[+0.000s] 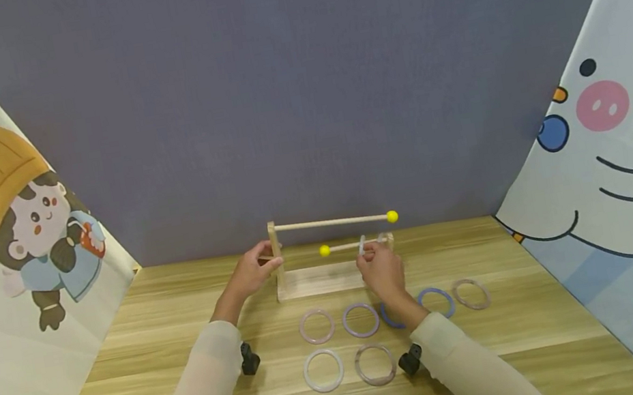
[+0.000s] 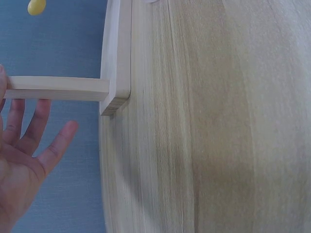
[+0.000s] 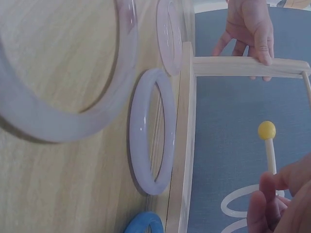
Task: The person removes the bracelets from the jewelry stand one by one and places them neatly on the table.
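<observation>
A wooden rack stands at the back of the table, with a flat base [image 1: 320,280] and a left post [image 1: 276,252]. My left hand [image 1: 252,271] holds that post, thumb in front and fingers behind. From the post runs an upper rod [image 1: 327,223] ending in a yellow ball [image 1: 392,216]. A lower rod [image 1: 342,247] points left, tipped by another yellow ball [image 3: 267,130]. Pinched at this rod by my right hand [image 1: 384,273] is a white bangle [image 3: 226,203]. A second pale bangle [image 1: 381,237] hangs nearer the right post, which my hand partly hides.
In front of the rack lie several bangles: pink [image 1: 319,343], purple [image 1: 363,336], blue [image 1: 420,305] and brownish [image 1: 483,307]. Nearer me are a white one [image 1: 326,390] and a grey-brown one [image 1: 378,384]. My right forearm partly covers another blue bangle [image 1: 395,324]. A dark wall [image 1: 301,103] rises behind.
</observation>
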`<state>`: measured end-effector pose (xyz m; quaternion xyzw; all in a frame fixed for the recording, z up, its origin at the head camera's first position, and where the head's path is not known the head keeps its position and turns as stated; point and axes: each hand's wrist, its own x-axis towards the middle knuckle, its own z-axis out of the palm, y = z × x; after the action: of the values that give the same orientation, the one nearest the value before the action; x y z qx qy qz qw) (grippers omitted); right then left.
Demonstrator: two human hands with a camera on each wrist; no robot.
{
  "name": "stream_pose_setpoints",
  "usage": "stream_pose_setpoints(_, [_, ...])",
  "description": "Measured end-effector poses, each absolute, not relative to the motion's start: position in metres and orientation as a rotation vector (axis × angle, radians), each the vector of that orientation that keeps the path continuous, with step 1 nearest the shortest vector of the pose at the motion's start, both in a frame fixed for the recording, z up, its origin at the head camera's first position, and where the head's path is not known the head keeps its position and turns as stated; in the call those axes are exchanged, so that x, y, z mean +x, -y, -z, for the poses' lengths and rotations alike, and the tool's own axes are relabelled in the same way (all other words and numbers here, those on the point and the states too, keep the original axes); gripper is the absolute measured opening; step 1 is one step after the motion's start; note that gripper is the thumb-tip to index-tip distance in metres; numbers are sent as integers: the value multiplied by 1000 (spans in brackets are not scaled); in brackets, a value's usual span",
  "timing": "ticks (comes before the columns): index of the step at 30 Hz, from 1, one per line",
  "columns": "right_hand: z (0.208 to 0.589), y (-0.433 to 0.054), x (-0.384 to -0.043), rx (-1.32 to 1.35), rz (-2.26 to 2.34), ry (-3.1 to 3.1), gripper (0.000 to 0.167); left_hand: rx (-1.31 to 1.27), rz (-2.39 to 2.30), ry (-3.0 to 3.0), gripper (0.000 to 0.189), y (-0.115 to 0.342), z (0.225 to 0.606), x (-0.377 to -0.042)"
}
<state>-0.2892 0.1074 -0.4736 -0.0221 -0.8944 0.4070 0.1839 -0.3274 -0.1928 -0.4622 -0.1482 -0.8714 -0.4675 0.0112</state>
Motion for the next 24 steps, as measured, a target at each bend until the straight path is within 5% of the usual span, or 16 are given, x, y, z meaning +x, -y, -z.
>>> stream_pose_setpoints(24, [468,-108,-291,-73,-1132,2500,27,-480,1454,2716,41,192,464,-330])
